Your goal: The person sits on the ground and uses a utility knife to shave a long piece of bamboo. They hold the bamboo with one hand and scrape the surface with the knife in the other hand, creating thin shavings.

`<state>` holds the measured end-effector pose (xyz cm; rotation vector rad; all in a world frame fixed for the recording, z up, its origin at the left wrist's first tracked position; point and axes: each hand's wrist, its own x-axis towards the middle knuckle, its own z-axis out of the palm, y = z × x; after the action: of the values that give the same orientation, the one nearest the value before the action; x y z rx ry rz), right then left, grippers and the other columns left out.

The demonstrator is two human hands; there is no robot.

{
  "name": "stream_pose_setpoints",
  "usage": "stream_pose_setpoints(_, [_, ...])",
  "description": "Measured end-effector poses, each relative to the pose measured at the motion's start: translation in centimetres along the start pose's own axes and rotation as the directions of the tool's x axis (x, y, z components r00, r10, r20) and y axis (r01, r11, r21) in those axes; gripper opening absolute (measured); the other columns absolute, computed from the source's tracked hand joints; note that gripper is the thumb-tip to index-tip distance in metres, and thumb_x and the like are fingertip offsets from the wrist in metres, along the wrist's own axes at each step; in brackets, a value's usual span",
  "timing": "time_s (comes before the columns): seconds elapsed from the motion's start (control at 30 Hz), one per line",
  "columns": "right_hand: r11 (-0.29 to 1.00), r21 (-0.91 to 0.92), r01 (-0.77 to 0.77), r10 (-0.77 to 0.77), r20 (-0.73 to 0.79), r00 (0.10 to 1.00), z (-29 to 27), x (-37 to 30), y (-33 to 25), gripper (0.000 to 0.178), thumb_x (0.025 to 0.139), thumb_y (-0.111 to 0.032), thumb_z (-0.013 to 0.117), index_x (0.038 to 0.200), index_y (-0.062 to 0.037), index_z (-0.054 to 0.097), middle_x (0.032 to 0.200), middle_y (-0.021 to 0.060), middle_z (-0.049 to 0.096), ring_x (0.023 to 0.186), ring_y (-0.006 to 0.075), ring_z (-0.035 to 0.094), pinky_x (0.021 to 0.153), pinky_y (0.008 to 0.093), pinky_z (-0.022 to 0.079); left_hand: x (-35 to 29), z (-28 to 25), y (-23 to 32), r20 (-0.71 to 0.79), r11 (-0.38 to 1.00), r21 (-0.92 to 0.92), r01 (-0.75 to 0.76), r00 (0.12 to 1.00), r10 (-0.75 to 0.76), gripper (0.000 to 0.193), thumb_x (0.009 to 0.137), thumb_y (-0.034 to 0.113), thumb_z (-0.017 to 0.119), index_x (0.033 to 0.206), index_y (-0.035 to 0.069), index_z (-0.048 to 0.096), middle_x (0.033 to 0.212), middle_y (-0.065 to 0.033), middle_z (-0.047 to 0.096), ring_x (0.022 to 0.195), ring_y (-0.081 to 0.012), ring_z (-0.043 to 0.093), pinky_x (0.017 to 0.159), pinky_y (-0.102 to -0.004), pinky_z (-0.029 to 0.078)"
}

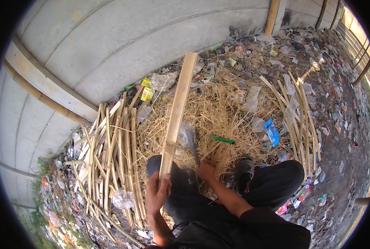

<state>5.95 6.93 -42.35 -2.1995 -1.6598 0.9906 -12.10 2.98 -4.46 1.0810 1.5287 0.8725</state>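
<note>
My left hand point(157, 191) is closed around the lower end of a split bamboo strip point(180, 106). The strip stands up at a slant, its hollow inner side showing, with a node a little above my fingers. In my right hand point(205, 170), between my knees, is the handle of a knife point(192, 144); its grey blade points up and away, just right of the strip and apart from it. Part of the handle is hidden by my fingers. Pale bamboo shavings point(222, 112) cover the ground in front of me.
A pile of split bamboo strips point(110, 153) lies at my left, a smaller one point(303, 124) at my right. Among the shavings are a green strip point(223, 140) and a blue wrapper point(271, 133). A concrete wall point(151, 45) rises behind; litter covers the ground point(338, 166).
</note>
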Motion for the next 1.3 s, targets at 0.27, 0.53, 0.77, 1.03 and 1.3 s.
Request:
stream_pose_setpoints(0.27, [0.999, 0.052, 0.001, -0.015, 0.260, 0.966, -2.3, 0.4, 0.6, 0.074, 0.095, -0.049, 0.072, 0.148, -0.0015, 0.056, 0.126, 0.0242, 0.075, 0.122, 0.0448, 0.071, 0.109, 0.0592, 0.051, -0.2, 0.9, 0.1, 0.082, 0.999, -0.035, 0.006, 0.997, -0.003, 0.022, 0.113, 0.024, 0.065, 0.106, 0.003, 0.065, 0.078, -0.0019, 0.063, 0.059, -0.0090, 0.057, 0.053, -0.0251, 0.043])
stream_pose_setpoints(0.53, [0.939, 0.280, -0.199, 0.056, 0.447, 0.893, -14.8, 1.5, -2.6, 0.072, 0.096, -0.073, 0.065, 0.108, -0.0029, 0.079, 0.098, 0.0166, 0.079, 0.093, 0.0336, 0.077, 0.086, 0.0524, 0.057, -0.6, 2.4, 0.7, 0.147, 0.997, -0.071, -0.044, 0.988, 0.054, 0.021, 0.113, 0.023, 0.064, 0.107, 0.003, 0.064, 0.079, -0.0023, 0.063, 0.059, -0.0093, 0.057, 0.052, -0.0252, 0.044])
stream_pose_setpoints(0.77, [0.937, -0.231, 0.262, -0.162, 0.376, 0.912, -33.2, 0.1, -7.5, 0.072, 0.100, -0.073, 0.062, 0.091, -0.0051, 0.082, 0.068, 0.0098, 0.071, 0.072, 0.0310, 0.074, 0.076, 0.0502, 0.057, -0.8, 3.1, 2.0, 0.193, 0.996, -0.020, -0.085, 0.977, 0.087, 0.020, 0.113, 0.022, 0.063, 0.109, 0.003, 0.064, 0.084, -0.0051, 0.068, 0.062, -0.0102, 0.063, 0.055, -0.0251, 0.048])
stream_pose_setpoints(1.03, [0.705, 0.652, 0.280, -0.105, -0.294, 0.950, -41.8, -8.3, -7.0, 0.055, 0.115, -0.053, 0.053, 0.099, -0.0044, 0.072, 0.059, 0.0044, 0.051, 0.056, 0.0158, 0.054, 0.060, 0.0361, 0.046, -1.3, 2.9, 2.5, 0.365, 0.968, -0.227, -0.102, 0.913, 0.182, 0.029, 0.114, 0.019, 0.060, 0.128, -0.005, 0.061, 0.103, -0.0150, 0.081, 0.068, -0.0126, 0.070, 0.059, -0.0249, 0.053])
stream_pose_setpoints(1.3, [0.232, 0.856, 0.462, -0.148, -0.438, 0.887, -43.3, -17.4, -5.9, 0.040, 0.117, -0.045, 0.054, 0.109, -0.0065, 0.056, 0.077, 0.0050, 0.055, 0.065, 0.0127, 0.052, 0.059, 0.0291, 0.044, -0.8, 4.5, 3.8, 0.523, 0.993, -0.085, -0.080, 0.845, 0.113, 0.033, 0.117, 0.026, 0.055, 0.137, 0.001, 0.061, 0.082, -0.0026, 0.065, 0.066, -0.0067, 0.055, 0.059, -0.0227, 0.043])
